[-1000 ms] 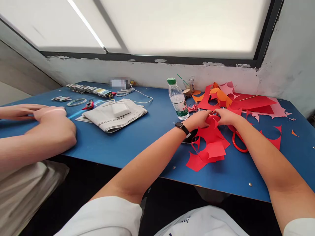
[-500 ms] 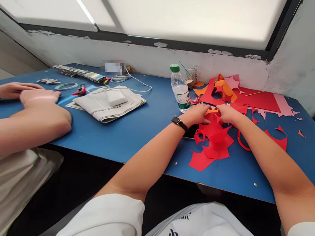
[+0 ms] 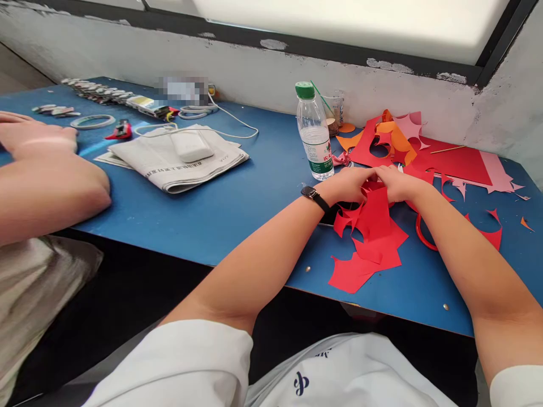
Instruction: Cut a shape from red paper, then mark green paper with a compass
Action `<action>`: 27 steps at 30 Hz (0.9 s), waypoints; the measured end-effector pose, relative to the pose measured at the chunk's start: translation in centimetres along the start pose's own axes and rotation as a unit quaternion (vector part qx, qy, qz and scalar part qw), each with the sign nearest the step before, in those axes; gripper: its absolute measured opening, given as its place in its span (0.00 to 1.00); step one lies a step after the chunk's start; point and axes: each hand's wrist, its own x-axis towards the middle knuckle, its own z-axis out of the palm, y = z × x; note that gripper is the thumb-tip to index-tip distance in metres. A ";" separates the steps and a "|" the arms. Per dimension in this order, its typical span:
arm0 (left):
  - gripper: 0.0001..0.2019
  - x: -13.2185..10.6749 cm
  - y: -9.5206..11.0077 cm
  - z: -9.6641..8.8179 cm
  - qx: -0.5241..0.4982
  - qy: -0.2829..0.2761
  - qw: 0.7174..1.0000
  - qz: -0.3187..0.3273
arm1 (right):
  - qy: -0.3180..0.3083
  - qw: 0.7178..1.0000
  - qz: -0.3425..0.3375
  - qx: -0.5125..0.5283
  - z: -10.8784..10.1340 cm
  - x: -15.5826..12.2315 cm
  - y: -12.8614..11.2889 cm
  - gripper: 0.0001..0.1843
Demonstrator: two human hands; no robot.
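My left hand (image 3: 353,184), with a black watch on its wrist, and my right hand (image 3: 396,182) meet above a heap of cut red paper (image 3: 375,217). The fingertips of both hands close in on a piece of the red paper, and their ends are partly hidden. Below them the scraps hang and spread toward the table's front edge, with round bits cut out of them. A red scissors handle (image 3: 424,234) shows beside my right forearm. Behind my left hand a half-full water bottle (image 3: 317,135) with a green cap stands upright. Under my left wrist a dark flat object (image 3: 327,218) is partly covered.
More red, orange and pink cut paper (image 3: 449,164) lies at the back right. A clear cup (image 3: 337,107) stands by the wall. On the left are folded newspaper (image 3: 169,167), a white adapter (image 3: 192,146), a tape roll (image 3: 92,121) and another person's arm (image 3: 51,181).
My hands have drawn closer together, and the red paper between them has shifted, with a strip now hanging down. The view has tipped slightly downward. The other person's hands have moved left in view.
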 end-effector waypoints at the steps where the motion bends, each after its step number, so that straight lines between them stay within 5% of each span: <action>1: 0.33 0.0 0.0 0.0 -0.003 0.001 1.000 0.006 | -0.007 1.000 -0.006 0.000 -0.1 0.1 0.1 0.40; 10: 0.42 0.1 0.9 0.2 0.103 -0.009 0.988 -0.111 | -0.037 0.999 -0.014 -0.006 -0.7 0.7 0.3 0.43; 27: 0.22 -1.0 1.0 -1.9 0.092 -0.059 0.992 -0.059 | -0.123 0.990 0.042 -0.048 -4.1 3.2 -3.1 0.36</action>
